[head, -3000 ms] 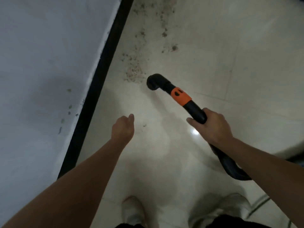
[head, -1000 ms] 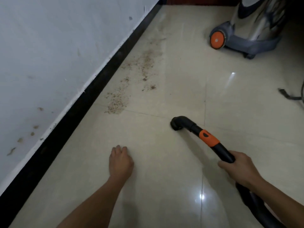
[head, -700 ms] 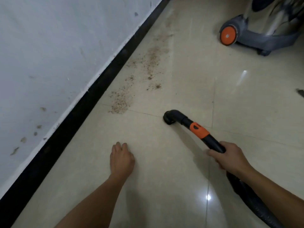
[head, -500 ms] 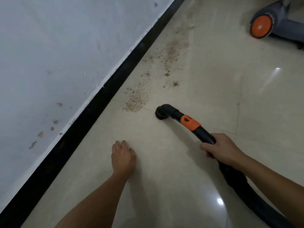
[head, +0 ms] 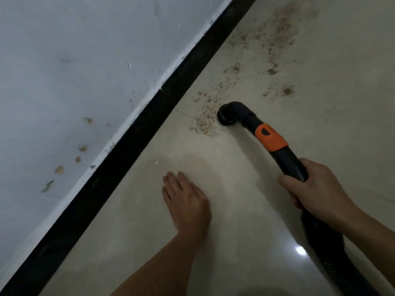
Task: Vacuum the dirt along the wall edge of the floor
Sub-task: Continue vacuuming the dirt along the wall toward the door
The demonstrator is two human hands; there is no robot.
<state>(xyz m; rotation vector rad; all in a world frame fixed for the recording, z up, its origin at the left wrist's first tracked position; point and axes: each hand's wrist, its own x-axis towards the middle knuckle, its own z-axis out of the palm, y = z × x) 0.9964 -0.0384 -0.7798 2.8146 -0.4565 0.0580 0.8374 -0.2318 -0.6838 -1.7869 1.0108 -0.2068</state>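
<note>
my right hand point(head: 316, 189) holds the black hose point(head: 287, 161). my fingers point(head: 286, 184) are curled tight round it, just below an orange band point(head: 271, 137). from my hand the hose goes up and to the left, to a bent black nozzle point(head: 229, 113). the mouth of the nozzle is down on the floor point(head: 331, 135). it sits right at the edge of a patch of brown dirt point(head: 205, 122), and the dirt touches its left side. more dirt lies in a long trail past the nozzle, going up to the top of the view, near the wall point(head: 74, 71). small clumps point(head: 287, 90) lie to the right of the trail, a bit apart from it.

my left hand point(head: 186, 201) is out in front of me, low over the floor, between the black strip point(head: 136, 133) and the hose. its fingers point(head: 171, 182) are straight and side by side, and they hold nothing. i cannot tell if this hand rests on the floor or hangs just above it. it is well apart from the nozzle and the dirt.

the wall is on my left and it is pale. the black strip runs along its bottom, where it meets the floor. some brown spots point(head: 59, 169) are on the wall. the floor is pale and shiny. a bright dot of light point(head: 301, 251) shines on it, just beside the hose, below my right hand. there the hose is fatter and has ribs, and it goes off the bottom right.
</note>
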